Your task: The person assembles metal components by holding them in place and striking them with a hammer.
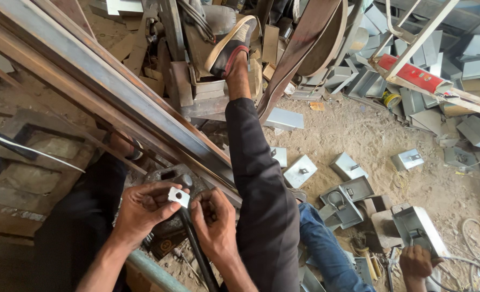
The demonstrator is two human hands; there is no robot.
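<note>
Long steel rail [104, 89] is running diagonally; just below it both hands are working. Left hand [142, 208] is pinching a small square metal plate [179, 196] with a hole, right hand [214, 221] clenching a dark rod [196, 251] beneath it. Plate is looking light, stiff, sharp-edged; best gripped by its flat sides. Room is tight: outstretched leg [256, 178] alongside.

Small metal plate [179, 196] partly covered by left hand [142, 208] fingers; co-worker's hand [415, 263] — cut off at the bottom edge.
</note>
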